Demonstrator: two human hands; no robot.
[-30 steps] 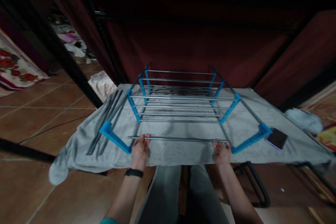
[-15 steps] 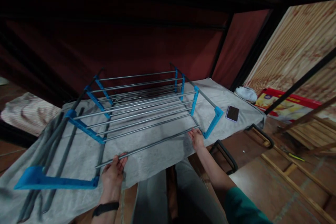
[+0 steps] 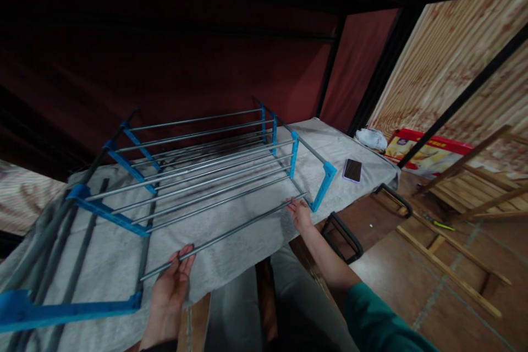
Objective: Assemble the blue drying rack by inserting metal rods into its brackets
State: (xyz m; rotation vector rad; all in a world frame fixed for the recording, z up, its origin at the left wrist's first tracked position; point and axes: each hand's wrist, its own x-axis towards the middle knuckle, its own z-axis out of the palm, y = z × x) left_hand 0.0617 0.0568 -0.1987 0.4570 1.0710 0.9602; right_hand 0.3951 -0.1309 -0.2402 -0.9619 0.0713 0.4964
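Note:
A thin grey metal rod point(image 3: 237, 228) lies across both my hands in front of a metal rack with blue plastic brackets point(image 3: 109, 215). My left hand point(image 3: 170, 283), palm up, has its fingers curled around the rod close to its near left end. Toward the other end, my right hand point(image 3: 301, 214) grips the rod with its fingertips, beside the blue end bracket point(image 3: 323, 190). Several parallel rods point(image 3: 214, 187) span the rack between its brackets. At the lower left, another blue bracket point(image 3: 82, 312) rests near the left end of the rod.
Under the rack is a table with a grey cloth point(image 3: 231, 272). Loose grey tubes point(image 3: 78, 264) lie at left. A phone point(image 3: 352, 170) lies at right. Beyond stand a black metal handle frame point(image 3: 342, 236), a red and yellow box point(image 3: 429, 151) and a wooden frame point(image 3: 454, 269) on the floor.
The whole scene has shifted left in view as the camera turned right. Both hands still hold the rod, which stays in front of the rack.

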